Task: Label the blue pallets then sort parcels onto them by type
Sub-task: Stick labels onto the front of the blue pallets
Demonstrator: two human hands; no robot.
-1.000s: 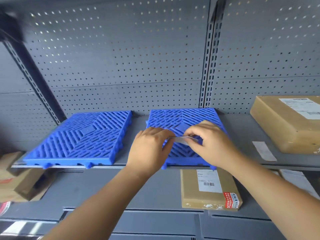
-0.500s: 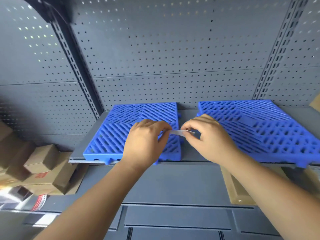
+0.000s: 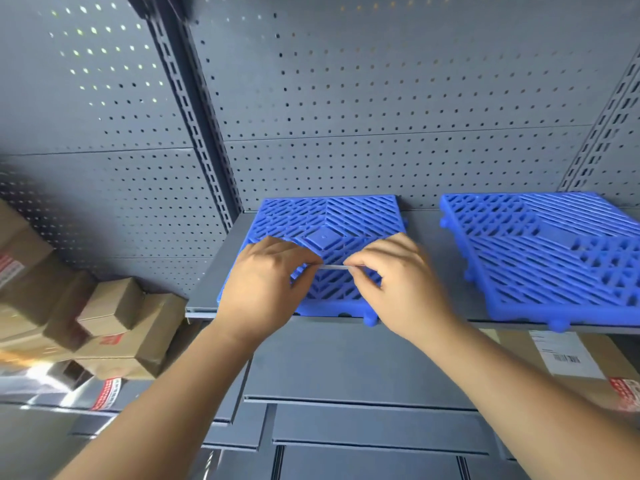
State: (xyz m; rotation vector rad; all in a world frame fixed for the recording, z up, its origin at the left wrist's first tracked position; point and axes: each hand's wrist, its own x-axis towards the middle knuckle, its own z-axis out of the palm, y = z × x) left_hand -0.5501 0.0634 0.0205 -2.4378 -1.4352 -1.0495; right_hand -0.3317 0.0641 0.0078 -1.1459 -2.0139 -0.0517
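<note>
Head view: left hand (image 3: 266, 289) and right hand (image 3: 398, 282) each pinch an end of a thin white label strip (image 3: 334, 267), stretched between them just above the left blue pallet (image 3: 329, 223). Second blue pallet (image 3: 554, 251) lies right of the right hand, same grey shelf (image 3: 426, 230). Brown parcels (image 3: 114, 323) stacked left of the left hand, lower down.

- the thin white label strip (image 3: 334, 267) shows us only its edge, its ends hidden in the left hand (image 3: 266, 289) and right hand (image 3: 401, 282).
- the right blue slatted plastic pallet (image 3: 554, 258) runs off the right edge.
- print on the brown cardboard parcel (image 3: 613, 358) below is too small for us to read.
- the stacked brown cardboard boxes (image 3: 114, 327) at left are blurred.
</note>
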